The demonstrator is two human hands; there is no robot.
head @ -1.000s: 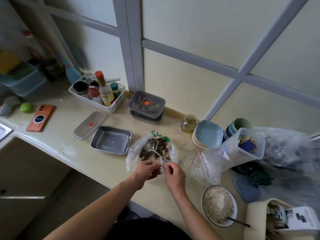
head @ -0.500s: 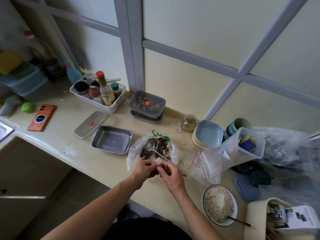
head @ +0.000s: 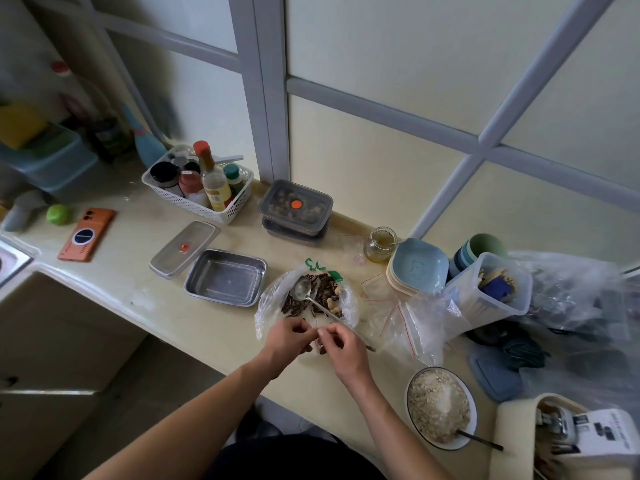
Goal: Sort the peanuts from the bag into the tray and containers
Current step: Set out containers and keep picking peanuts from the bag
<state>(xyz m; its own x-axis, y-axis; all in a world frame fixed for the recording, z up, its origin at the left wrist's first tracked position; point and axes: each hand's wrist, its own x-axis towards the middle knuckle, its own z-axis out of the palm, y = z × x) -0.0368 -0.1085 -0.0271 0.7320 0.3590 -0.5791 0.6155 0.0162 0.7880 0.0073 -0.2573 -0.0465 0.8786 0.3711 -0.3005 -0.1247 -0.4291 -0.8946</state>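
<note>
Over the last second the two hands have closed in on each other at the lower middle of the frame. They were a little apart at the near rim of the bag (head: pixel 272 303), and now the left hand (head: pixel 287 341) and right hand (head: pixel 344 348) meet fingertip to fingertip. On both, the fingers are curled, thumb against forefinger, pinching what looks like the clear plastic of the rim. Whether a nut is also caught there is too small to tell. Nothing else has shifted. The peanuts (head: pixel 334 305) lie as a few pale pieces at the right side of the open bag, mixed with dark seeds (head: pixel 322 289), and the spoon (head: pixel 302 291) rests on top. The tray (head: pixel 225 277), just left of the bag, holds nothing. The stacked containers (head: pixel 296 207), further up the frame, are lidded. I judge the sorting barely begun: the hands are busy with the bag, not yet carrying nuts across
</note>
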